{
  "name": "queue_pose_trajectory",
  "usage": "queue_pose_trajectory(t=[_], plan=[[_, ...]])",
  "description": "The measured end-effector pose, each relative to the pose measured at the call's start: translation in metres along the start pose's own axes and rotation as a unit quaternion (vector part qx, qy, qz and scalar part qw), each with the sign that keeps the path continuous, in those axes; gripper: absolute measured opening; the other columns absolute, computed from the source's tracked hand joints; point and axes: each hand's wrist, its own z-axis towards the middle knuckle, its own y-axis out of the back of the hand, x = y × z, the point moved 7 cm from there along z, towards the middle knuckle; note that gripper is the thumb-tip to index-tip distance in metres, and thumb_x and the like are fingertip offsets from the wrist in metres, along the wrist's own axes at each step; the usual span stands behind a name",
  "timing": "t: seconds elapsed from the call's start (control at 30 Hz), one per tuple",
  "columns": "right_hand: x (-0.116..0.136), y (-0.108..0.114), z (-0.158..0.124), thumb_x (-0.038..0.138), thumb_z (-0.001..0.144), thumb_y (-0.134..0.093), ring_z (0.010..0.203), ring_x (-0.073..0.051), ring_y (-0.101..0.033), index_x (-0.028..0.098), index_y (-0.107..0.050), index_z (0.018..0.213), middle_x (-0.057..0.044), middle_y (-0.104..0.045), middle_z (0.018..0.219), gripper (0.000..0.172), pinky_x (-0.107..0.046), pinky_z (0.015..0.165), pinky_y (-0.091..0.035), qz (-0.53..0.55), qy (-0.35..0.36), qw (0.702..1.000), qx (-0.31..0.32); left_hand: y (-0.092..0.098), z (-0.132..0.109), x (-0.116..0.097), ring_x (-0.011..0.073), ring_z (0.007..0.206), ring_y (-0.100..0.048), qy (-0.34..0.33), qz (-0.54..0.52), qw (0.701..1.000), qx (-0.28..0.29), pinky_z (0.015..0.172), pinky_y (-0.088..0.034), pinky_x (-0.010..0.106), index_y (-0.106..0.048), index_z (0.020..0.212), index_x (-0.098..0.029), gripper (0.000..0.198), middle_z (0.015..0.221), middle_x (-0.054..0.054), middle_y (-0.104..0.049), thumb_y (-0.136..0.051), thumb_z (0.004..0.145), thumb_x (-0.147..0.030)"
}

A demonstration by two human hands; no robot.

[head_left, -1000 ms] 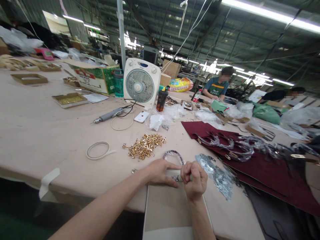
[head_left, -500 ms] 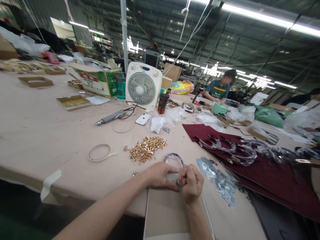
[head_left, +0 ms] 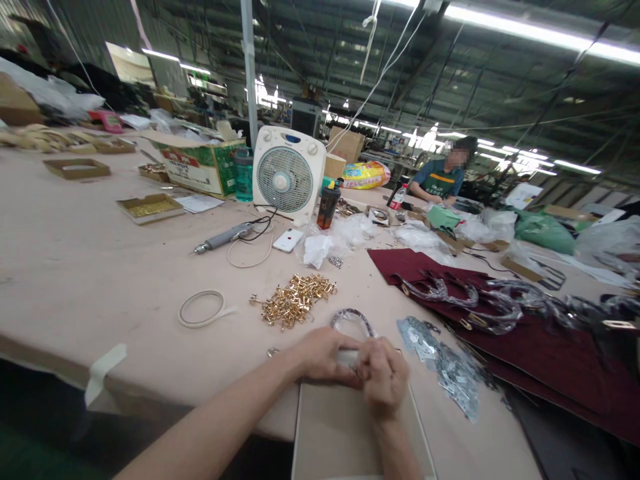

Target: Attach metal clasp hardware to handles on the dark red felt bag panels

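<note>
A beige panel [head_left: 335, 427] with pale edges lies in front of me at the table's near edge. Beyond its far end curves a dark handle [head_left: 353, 313] in clear plastic wrap. My left hand [head_left: 323, 357] grips the panel's far end, thumb on the near side and fingers stretched along the far side. Closed in a fist, my right hand [head_left: 384, 377] presses down just right of the left thumb; what it holds is hidden. A pile of gold-coloured metal fittings [head_left: 295, 300] lies beyond my left hand. Thin silver metal plates [head_left: 445, 367] lie to the right.
Dark red panels [head_left: 530, 353] with plastic-wrapped handles cover the right side. A tape roll [head_left: 203, 309], a grey electric screwdriver [head_left: 225, 237], a phone [head_left: 287, 240] and a fan [head_left: 287, 173] stand or lie farther off. Another person [head_left: 445, 173] sits across the table.
Both hands stay at the panel's far end, with the right fist shifted slightly lower. More of the pale edge shows between the left thumb and fingers. The whole view has shifted slightly.
</note>
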Motion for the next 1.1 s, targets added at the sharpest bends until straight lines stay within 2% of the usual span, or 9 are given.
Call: queue_pose_trajectory(t=[0.13, 0.23, 0.33, 0.4, 0.47, 0.57, 0.63, 0.83, 1.1], plan=[[-0.032, 0.003, -0.004, 0.035, 0.106, -0.051, 0.040, -0.008, -0.036, 0.021, -0.047, 0.064, 0.006, -0.039, 0.051, 0.045, -0.022, 0.038, -0.025, -0.018, -0.089, 0.996, 0.015, 0.001, -0.002, -0.007, 0.0217, 0.090, -0.072, -0.014, -0.002, 1.000, -0.002, 0.083, -0.049, 0.023, -0.077, 0.126, -0.028, 0.054, 0.099, -0.003, -0.081, -0.083, 0.079, -0.053], [-0.016, 0.004, 0.002, 0.034, 0.107, -0.050, 0.042, -0.009, -0.038, 0.020, -0.048, 0.066, 0.006, -0.040, 0.052, 0.043, -0.022, 0.041, -0.027, -0.002, -0.082, 0.997, 0.012, 0.003, -0.003, -0.007, 0.0240, 0.098, -0.072, -0.010, -0.004, 1.000, -0.003, 0.087, -0.049, 0.025, -0.074, 0.131, -0.030, 0.060, 0.108, -0.001, -0.081, -0.084, 0.077, -0.055], [0.012, 0.004, 0.008, 0.028, 0.106, -0.048, 0.044, -0.009, -0.039, 0.020, -0.051, 0.068, 0.006, -0.038, 0.054, 0.040, -0.023, 0.044, -0.029, 0.036, -0.026, 0.999, -0.017, 0.004, -0.003, -0.005, 0.0274, 0.109, -0.071, 0.002, -0.004, 1.000, -0.004, 0.093, -0.049, 0.028, -0.070, 0.137, -0.031, 0.070, 0.122, 0.002, -0.078, -0.086, 0.074, -0.056], [0.019, 0.004, 0.008, 0.027, 0.106, -0.048, 0.044, -0.010, -0.039, 0.020, -0.052, 0.068, 0.006, -0.038, 0.054, 0.039, -0.023, 0.045, -0.030, 0.047, 0.010, 0.998, -0.028, 0.004, -0.003, -0.004, 0.0281, 0.110, -0.070, 0.007, -0.004, 1.000, -0.007, 0.093, -0.049, 0.029, -0.069, 0.137, -0.030, 0.071, 0.124, 0.003, -0.078, -0.086, 0.073, -0.056], [0.009, 0.003, 0.005, 0.029, 0.106, -0.049, 0.044, -0.010, -0.040, 0.020, -0.050, 0.065, 0.006, -0.040, 0.052, 0.042, -0.023, 0.044, -0.031, 0.012, -0.002, 1.000, -0.014, 0.003, -0.002, -0.005, 0.0264, 0.104, -0.071, 0.004, -0.004, 1.000, -0.004, 0.090, -0.049, 0.027, -0.072, 0.134, -0.030, 0.065, 0.116, 0.002, -0.080, -0.085, 0.076, -0.054], [-0.021, 0.005, 0.000, 0.034, 0.106, -0.052, 0.042, -0.009, -0.041, 0.020, -0.048, 0.062, 0.005, -0.043, 0.051, 0.046, -0.023, 0.041, -0.030, -0.060, -0.073, 0.995, 0.022, 0.002, -0.002, -0.008, 0.0228, 0.093, -0.072, -0.004, -0.003, 1.000, 0.002, 0.084, -0.049, 0.024, -0.076, 0.127, -0.029, 0.055, 0.101, -0.002, -0.081, -0.083, 0.078, -0.051], [-0.032, 0.009, -0.001, 0.037, 0.106, -0.052, 0.041, -0.009, -0.039, 0.020, -0.047, 0.063, 0.005, -0.042, 0.051, 0.046, -0.022, 0.040, -0.029, -0.052, -0.096, 0.994, 0.026, 0.003, -0.002, -0.009, 0.0230, 0.093, -0.071, -0.004, -0.002, 1.000, 0.000, 0.083, -0.049, 0.024, -0.076, 0.127, -0.028, 0.055, 0.100, -0.002, -0.081, -0.083, 0.078, -0.051], [-0.025, 0.008, 0.012, 0.037, 0.105, -0.052, 0.040, -0.008, -0.035, 0.021, -0.049, 0.069, 0.008, -0.038, 0.052, 0.040, -0.019, 0.037, -0.027, 0.061, -0.115, 0.991, -0.024, 0.004, -0.002, -0.007, 0.0228, 0.090, -0.070, 0.000, 0.011, 1.000, 0.004, 0.078, -0.048, 0.024, -0.075, 0.129, -0.030, 0.065, 0.100, -0.002, -0.081, -0.086, 0.071, -0.058], [-0.053, -0.018, 0.024, 0.049, 0.101, -0.057, 0.038, -0.007, -0.030, 0.021, -0.051, 0.069, 0.009, -0.036, 0.049, 0.043, -0.019, 0.036, -0.024, 0.021, -0.204, 0.978, 0.027, -0.002, 0.002, 0.005, 0.0199, 0.083, -0.069, 0.009, 0.033, 0.999, -0.012, 0.071, -0.044, 0.023, -0.081, 0.106, -0.029, 0.049, 0.090, -0.003, -0.078, -0.086, 0.070, -0.062]])
